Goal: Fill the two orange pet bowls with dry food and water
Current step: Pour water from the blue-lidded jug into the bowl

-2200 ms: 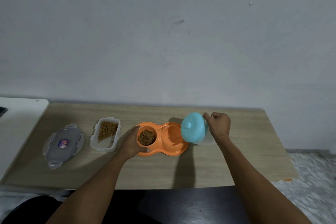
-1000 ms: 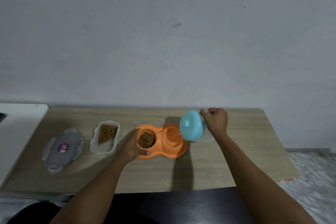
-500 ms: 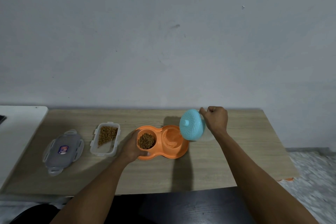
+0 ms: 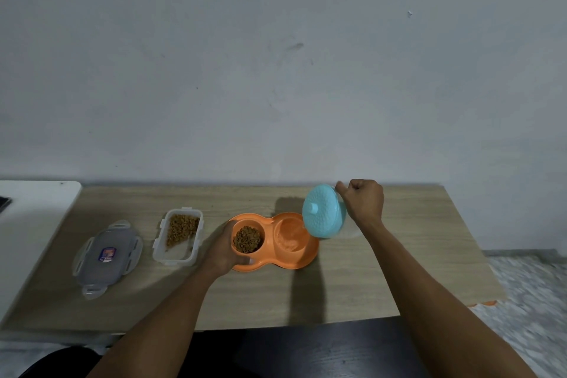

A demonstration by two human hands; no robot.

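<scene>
The orange pet dish (image 4: 288, 264) sits near the middle of the tabletop (image 4: 383, 273), its two bowls side by side. The left bowl (image 4: 233, 250) already holds a heap of dry food (image 4: 248, 239), so that half of the job looks done. The right bowl (image 4: 290, 235) shows a pale sheen that looks like water gathering, though how deep it is cannot be told. The step in hand is the water. The right hand (image 4: 365, 202) has its fingers (image 4: 362, 189) curled tight round the grip of a jug (image 4: 323, 215) with a blue top, which is tipped steeply leftward so its edge hangs just over the right bowl's rim. The left hand (image 4: 222, 250) clasps the food end of the dish, thumb on the front edge, bracing it. Next, the pour calls for a gentle tilt and a watch on the water level. The jug should then be brought upright before the bowl brims or spills into the food. Left of the dish stand an open food box (image 4: 175, 258), partly full, and beyond it the box's lid (image 4: 107, 255).
</scene>
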